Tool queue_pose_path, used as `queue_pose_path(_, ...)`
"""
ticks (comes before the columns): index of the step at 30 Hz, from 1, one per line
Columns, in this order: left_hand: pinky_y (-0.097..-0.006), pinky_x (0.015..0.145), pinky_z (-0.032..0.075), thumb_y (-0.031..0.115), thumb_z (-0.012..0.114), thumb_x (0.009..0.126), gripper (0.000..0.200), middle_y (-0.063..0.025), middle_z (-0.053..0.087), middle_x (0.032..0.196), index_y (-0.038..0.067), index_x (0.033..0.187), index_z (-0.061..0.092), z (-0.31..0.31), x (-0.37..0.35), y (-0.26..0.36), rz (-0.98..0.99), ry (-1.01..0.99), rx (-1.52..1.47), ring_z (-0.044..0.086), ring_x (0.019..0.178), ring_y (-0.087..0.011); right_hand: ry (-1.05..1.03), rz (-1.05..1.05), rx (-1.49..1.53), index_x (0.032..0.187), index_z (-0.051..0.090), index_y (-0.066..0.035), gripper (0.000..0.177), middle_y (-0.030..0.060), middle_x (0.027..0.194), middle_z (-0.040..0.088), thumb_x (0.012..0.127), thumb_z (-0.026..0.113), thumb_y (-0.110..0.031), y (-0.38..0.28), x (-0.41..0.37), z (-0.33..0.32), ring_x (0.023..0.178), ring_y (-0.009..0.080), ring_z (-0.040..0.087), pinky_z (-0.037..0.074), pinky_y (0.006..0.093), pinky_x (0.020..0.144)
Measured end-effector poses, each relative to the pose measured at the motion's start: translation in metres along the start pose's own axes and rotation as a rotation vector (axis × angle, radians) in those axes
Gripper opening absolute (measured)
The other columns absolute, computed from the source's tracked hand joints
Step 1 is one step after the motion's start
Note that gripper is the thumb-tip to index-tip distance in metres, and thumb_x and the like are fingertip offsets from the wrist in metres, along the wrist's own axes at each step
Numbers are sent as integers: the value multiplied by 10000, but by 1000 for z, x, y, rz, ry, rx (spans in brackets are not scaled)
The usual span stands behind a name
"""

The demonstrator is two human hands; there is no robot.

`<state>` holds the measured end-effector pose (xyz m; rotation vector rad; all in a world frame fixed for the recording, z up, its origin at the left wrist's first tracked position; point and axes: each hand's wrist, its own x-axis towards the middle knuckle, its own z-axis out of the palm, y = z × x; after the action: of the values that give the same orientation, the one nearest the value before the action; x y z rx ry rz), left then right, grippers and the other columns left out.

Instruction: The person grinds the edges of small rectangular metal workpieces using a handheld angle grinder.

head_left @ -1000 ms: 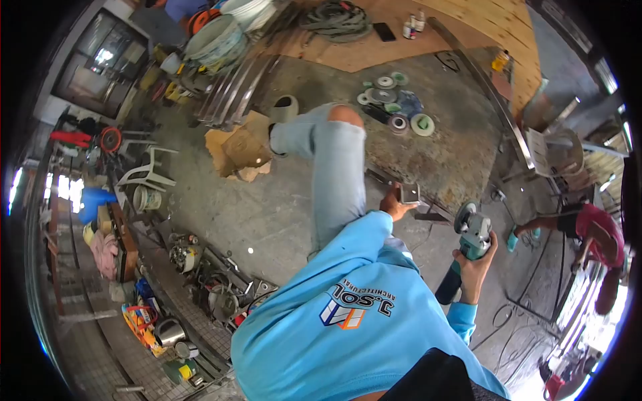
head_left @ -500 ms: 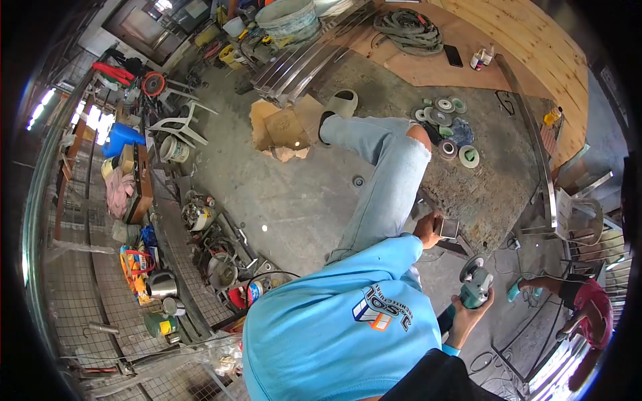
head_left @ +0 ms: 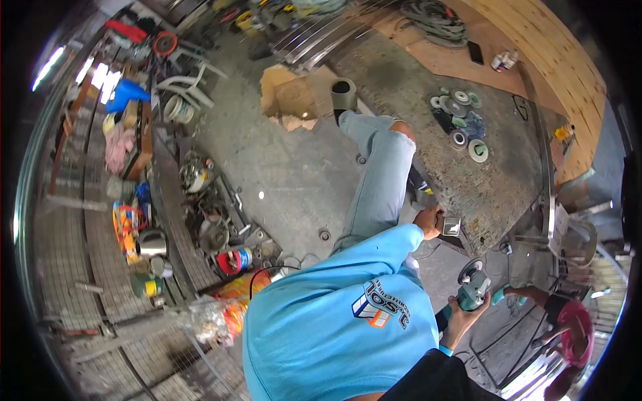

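My left hand (head_left: 426,222) is closed around a square metal tube (head_left: 451,226), whose open end faces up near the corner of the worn work surface (head_left: 495,190). Lower right, my right hand (head_left: 463,315) grips a green and grey angle grinder (head_left: 473,289) by its body. The grinder's disc and guard (head_left: 471,267) point toward the tube, with a gap between them. My bent leg in ripped jeans (head_left: 378,177) lies beside the work surface, and a dark tool with a yellow part (head_left: 420,180) is next to it.
Grinding discs (head_left: 459,138) lie on the work surface, beyond them a phone (head_left: 475,53) and coiled cable (head_left: 435,23). Torn cardboard (head_left: 291,97) is on the floor. At right, another person in a pink top (head_left: 576,334) bends low. Tools and containers line the left.
The camera view has shifted. My knee has moved left in view, showing the dark tool beside it. The other person appears farther left and lower. Both hands keep their holds.
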<state>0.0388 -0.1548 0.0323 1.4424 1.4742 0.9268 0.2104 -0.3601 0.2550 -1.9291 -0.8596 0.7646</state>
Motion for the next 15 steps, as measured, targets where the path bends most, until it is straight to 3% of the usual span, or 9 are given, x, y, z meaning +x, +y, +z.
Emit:
queue_pose_path(5,-491,897,561,178,699,874,401,-234,710,1196,88,1262,649,-13,-7,-4,10,-80,111,688,1070,-462,-70,-37,17,1577,389,-78,1066,147,1395,541,619,839,46,-20,4,-7,1157,286,588,486,415,1033)
queue_pose_path(6,-475,913,570,184,706,850,445,-232,718,1192,89,1284,677,-10,-8,-6,10,-19,103,695,1082,-446,-83,-44,14,1577,389,-78,1066,147,1395,541,619,839,46,-18,8,-8,1157,286,588,486,415,1033)
queue_pose_path(9,-459,910,577,189,700,848,476,-229,724,1177,85,1312,677,-9,0,-19,90,3,216,699,1085,-424,-67,-128,-171,1586,385,-73,1058,185,1458,522,637,841,35,-5,24,-10,1219,314,579,474,426,1056)
queue_pose_path(13,-495,825,593,157,667,845,327,-200,758,945,81,1139,787,-20,32,-27,167,-22,210,728,913,-414,-31,-114,-122,1592,391,-77,1057,206,1476,512,653,862,41,-3,33,10,1249,321,570,480,438,1058)
queue_pose_path(14,-507,784,597,163,672,827,300,-182,758,862,90,1080,816,-14,40,-28,240,97,172,728,846,-413,7,-119,-83,1589,394,-75,1049,199,1470,517,658,860,54,-5,33,18,1240,315,580,498,433,1034)
queue_pose_path(15,-499,791,599,189,685,818,330,-180,767,894,89,1105,812,-28,45,-23,351,65,165,729,856,-409,46,-123,-55,1587,397,-73,1042,192,1464,523,663,858,67,-6,32,20,1231,308,589,515,428,1010)
